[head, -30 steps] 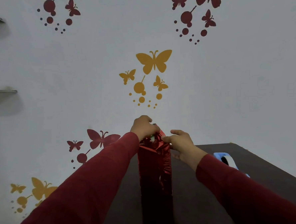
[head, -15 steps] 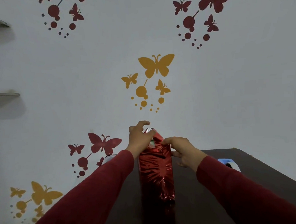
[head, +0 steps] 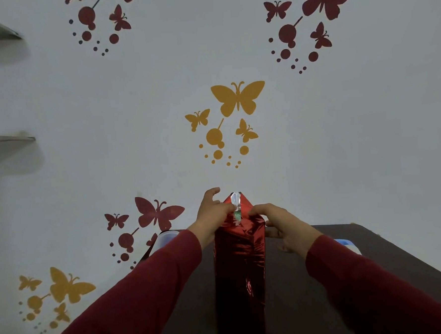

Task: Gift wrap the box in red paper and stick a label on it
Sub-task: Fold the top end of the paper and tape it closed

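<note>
head view looks down two dark red sleeves [head: 134,298] to a tall box [head: 239,263] standing on a dark table [head: 313,303], between the forearms and close to a pale wall [head: 341,138] with red and yellow butterfly stickers [head: 238,98]. shiny red paper [head: 241,243] covers the near face of the box, creased and catching the light. at the far top end the paper rises to a folded point whose silver underside shows, with a small patch of green visible just below it. the left hand [head: 212,213] sits at the left top corner, its thumb and fingers curled and pinching the paper near the silver patch, one finger lifted free above. the right hand [head: 277,222] holds the right top corner, thumb and forefinger pinching the paper edge, the other fingers spread loosely down the side. a white lidded container [head: 167,238] peeks out behind the left sleeve, and a blue and white thing [head: 348,245] lies beyond the right wrist, too hidden to tell what it is.
</note>
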Tool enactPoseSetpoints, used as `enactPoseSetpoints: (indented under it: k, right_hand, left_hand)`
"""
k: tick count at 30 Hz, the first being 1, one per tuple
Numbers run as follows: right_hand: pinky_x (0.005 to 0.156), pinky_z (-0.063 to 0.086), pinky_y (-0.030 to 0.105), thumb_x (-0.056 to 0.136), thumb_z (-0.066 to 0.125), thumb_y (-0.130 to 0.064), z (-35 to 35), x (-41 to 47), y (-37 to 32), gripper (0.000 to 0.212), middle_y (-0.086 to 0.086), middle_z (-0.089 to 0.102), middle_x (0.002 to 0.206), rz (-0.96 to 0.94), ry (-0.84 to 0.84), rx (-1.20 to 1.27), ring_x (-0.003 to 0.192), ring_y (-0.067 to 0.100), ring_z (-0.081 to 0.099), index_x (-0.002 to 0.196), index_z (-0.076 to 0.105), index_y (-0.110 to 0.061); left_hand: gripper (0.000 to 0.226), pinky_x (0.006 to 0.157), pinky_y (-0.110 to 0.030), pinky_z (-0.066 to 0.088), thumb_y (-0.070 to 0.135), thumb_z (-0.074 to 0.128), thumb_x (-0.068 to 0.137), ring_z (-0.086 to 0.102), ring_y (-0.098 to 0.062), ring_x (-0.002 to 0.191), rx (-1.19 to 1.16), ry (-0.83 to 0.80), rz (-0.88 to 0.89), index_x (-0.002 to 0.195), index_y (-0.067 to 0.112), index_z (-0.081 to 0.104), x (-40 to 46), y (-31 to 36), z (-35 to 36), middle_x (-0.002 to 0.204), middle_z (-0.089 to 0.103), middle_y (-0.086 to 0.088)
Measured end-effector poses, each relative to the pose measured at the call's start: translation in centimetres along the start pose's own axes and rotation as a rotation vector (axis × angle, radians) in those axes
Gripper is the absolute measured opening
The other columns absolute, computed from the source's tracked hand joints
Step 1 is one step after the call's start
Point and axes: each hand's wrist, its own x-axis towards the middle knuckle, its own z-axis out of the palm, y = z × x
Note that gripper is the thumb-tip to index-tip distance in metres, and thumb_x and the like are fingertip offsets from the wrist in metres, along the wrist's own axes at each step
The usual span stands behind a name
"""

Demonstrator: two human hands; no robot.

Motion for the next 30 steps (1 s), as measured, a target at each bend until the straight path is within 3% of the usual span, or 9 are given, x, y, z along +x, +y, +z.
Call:
enactPoseSetpoints:
  k: [3, 5, 7, 10, 13, 16, 19, 23, 30]
  right_hand:
    - [0.054, 0.038, 0.023, 0.093, 0.067, -0.013, -0.2, 0.6, 0.1, 0.006, 0.001, 0.061, 0.090, -0.026, 0.019, 0.001, 0.071, 0.013, 0.063, 0.090, 0.062, -0.014]
    - [0.058, 0.042, 0.025, 0.087, 0.073, -0.016, -0.1, 1.6, 0.1, 0.032, 0.008, 0.066, 0.113, -0.073, 0.046, -0.029, 0.086, 0.015, 0.066, 0.116, 0.064, -0.009]
    - [0.065, 0.044, 0.030, 0.076, 0.080, -0.023, 0.2, 2.5, 0.2, 0.073, 0.008, 0.063, 0.128, -0.130, 0.079, -0.052, 0.102, 0.019, 0.067, 0.142, 0.049, -0.018]
    - [0.082, 0.047, 0.037, 0.056, 0.084, -0.033, 0.6, 3.5, 0.0, 0.098, 0.005, 0.060, 0.135, -0.208, 0.113, -0.144, 0.116, 0.022, 0.064, 0.145, 0.043, -0.029]
    - [0.089, 0.051, 0.040, 0.064, 0.086, -0.034, 1.0, 4.0, -0.6, 0.097, 0.005, 0.049, 0.143, -0.236, 0.188, -0.228, 0.124, 0.025, 0.055, 0.149, 0.041, -0.026]
    - [0.095, 0.056, 0.044, 0.062, 0.087, -0.043, 1.8, 4.6, -1.0, 0.104, 0.008, 0.043, 0.145, -0.237, 0.230, -0.356, 0.124, 0.028, 0.055, 0.151, 0.037, -0.023]
    - [0.093, 0.055, 0.041, 0.066, 0.085, -0.041, 2.5, 5.0, -1.2, 0.103, 0.011, 0.039, 0.145, -0.236, 0.268, -0.556, 0.123, 0.030, 0.056, 0.153, 0.033, -0.019]
    - [0.093, 0.053, 0.041, 0.072, 0.080, -0.042, 2.9, 5.6, -2.0, 0.092, 0.014, 0.038, 0.142, -0.197, 0.304, -0.686, 0.122, 0.034, 0.056, 0.147, 0.035, -0.013]
    - [0.096, 0.053, 0.040, 0.078, 0.072, -0.037, 2.9, 6.6, -3.5, 0.082, 0.015, 0.041, 0.140, -0.159, 0.331, -0.825, 0.120, 0.034, 0.057, 0.145, 0.034, -0.010]
  left_hand:
    - [0.061, 0.077, -0.029, 0.055, 0.003, 0.067, 0.089, 0.061, -0.015, 0.100, -0.016, 0.007, 0.021, 0.142, 0.028, 0.047, -0.5, 0.1, -0.4, 0.127, 0.051, -0.002]
    - [0.060, 0.065, -0.020, 0.050, 0.001, 0.067, 0.089, 0.059, -0.011, 0.098, 0.033, 0.002, 0.042, 0.140, 0.026, 0.048, -0.7, -0.2, -0.9, 0.133, 0.047, -0.004]
    - [0.057, 0.072, -0.023, 0.053, 0.008, 0.074, 0.082, 0.059, -0.018, 0.109, 0.094, 0.020, 0.095, 0.129, 0.032, 0.052, -1.0, -0.5, -1.2, 0.135, 0.046, -0.004]
    - [0.042, 0.089, -0.040, 0.057, 0.021, 0.080, 0.071, 0.063, -0.029, 0.110, 0.217, 0.030, 0.195, 0.102, 0.040, 0.059, -1.4, -0.5, -1.7, 0.129, 0.050, -0.002]
    - [0.030, 0.096, -0.042, 0.055, 0.015, 0.085, 0.073, 0.066, -0.024, 0.108, 0.210, -0.025, 0.169, 0.096, 0.026, 0.069, -1.8, -0.4, -1.8, 0.120, 0.059, -0.002]
    - [0.048, 0.101, -0.043, 0.056, 0.023, 0.088, 0.057, 0.068, -0.028, 0.111, 0.104, -0.057, 0.068, 0.101, 0.022, 0.071, -1.9, 0.0, -1.6, 0.123, 0.065, -0.012]
    - [0.030, 0.088, -0.033, 0.057, 0.006, 0.082, 0.077, 0.073, -0.025, 0.093, 0.003, -0.025, -0.001, 0.104, 0.013, 0.070, -1.7, 0.0, -1.2, 0.104, 0.076, -0.014]
    - [0.024, 0.095, -0.037, 0.058, -0.003, 0.075, 0.080, 0.074, -0.029, 0.098, -0.030, -0.003, -0.009, 0.096, 0.015, 0.071, -1.5, -0.6, -0.4, 0.103, 0.076, -0.014]
    - [0.027, 0.089, -0.035, 0.058, -0.010, 0.073, 0.078, 0.071, -0.023, 0.087, -0.042, 0.038, 0.032, 0.088, 0.015, 0.072, -1.4, -0.9, 0.1, 0.097, 0.077, -0.013]
